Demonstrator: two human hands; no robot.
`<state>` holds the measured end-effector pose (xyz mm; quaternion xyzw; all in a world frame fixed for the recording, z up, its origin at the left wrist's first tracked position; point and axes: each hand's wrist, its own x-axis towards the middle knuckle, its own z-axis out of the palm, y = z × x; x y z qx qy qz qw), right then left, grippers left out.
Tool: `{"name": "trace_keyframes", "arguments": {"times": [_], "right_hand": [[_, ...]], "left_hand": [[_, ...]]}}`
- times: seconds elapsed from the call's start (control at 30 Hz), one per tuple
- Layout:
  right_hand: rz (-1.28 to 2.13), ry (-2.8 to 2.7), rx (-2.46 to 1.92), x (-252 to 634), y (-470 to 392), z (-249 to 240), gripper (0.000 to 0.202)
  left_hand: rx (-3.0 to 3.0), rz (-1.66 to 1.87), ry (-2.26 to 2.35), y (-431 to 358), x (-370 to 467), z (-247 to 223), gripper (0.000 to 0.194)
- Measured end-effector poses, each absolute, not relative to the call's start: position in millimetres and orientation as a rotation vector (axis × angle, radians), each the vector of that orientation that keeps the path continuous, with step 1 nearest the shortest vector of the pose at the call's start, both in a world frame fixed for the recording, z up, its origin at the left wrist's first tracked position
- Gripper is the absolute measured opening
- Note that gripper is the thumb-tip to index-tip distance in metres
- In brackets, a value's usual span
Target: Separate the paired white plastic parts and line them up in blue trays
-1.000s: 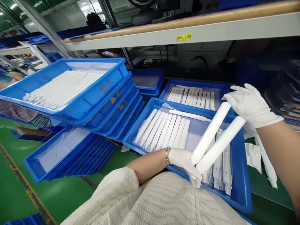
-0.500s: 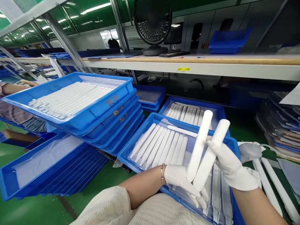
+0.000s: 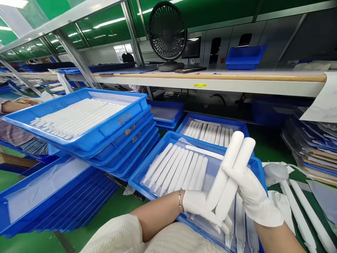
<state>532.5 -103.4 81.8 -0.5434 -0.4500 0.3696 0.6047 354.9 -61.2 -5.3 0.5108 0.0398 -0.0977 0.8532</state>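
Note:
Two long white rounded pieces (image 3: pixel 230 172) lean side by side over a blue tray (image 3: pixel 139 181). My left hand (image 3: pixel 205 209), in a white glove, holds them at their lower ends. My gloved right hand (image 3: pixel 254 196) grips them near the upper part, its fingers wrapped over their surface. A row of similar white pieces (image 3: pixel 175 168) lies in the tray on a thin sheet, with one more (image 3: pixel 204 151) lying crosswise above them. Flatter, translucent-looking pieces (image 3: pixel 240 225) lie in the tray beneath my hands.
Stacked blue trays (image 3: pixel 118 123) stand at the left, the top one filled with white pieces. Behind is another filled tray (image 3: pixel 181 128). A black fan (image 3: pixel 167 31) and blue bin (image 3: pixel 244 58) stand on the shelf. A co-worker's arm (image 3: pixel 15 106) shows far left.
The two white pieces have come closer together at their upper ends, and my right hand has moved slightly left and down over them. The view has shifted a little.

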Motion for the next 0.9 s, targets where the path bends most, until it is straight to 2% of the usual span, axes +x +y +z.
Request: {"name": "trace_keyframes", "arguments": {"times": [0.17, 0.27, 0.5, 0.67, 0.77, 0.9], "right_hand": [[0.998, -0.738, -1.286, 537.8, -97.4, 85.2, 0.032], [1.046, -0.663, -1.318, 543.5, -96.1, 84.0, 0.041], [1.002, -0.654, -1.356, 554.4, -95.4, 81.8, 0.046], [0.932, -0.585, -1.344, 553.5, -98.7, 82.5, 0.047], [1.011, -0.586, -1.326, 554.3, -98.5, 78.7, 0.048], [1.163, -0.606, -1.312, 555.5, -93.6, 71.3, 0.044]], "left_hand": [[1.264, 0.322, 0.419, -72.1, 351.4, 31.1, 0.041], [1.330, 0.336, 0.434, -70.3, 351.7, 40.6, 0.029], [1.162, 0.330, 0.448, -49.2, 363.5, 33.8, 0.046], [1.009, 0.407, 0.544, -51.5, 363.9, 24.0, 0.040], [1.006, 0.439, 0.659, -52.5, 361.3, 20.3, 0.036], [0.900, 0.347, 0.585, -56.5, 361.5, 19.6, 0.047]]}}
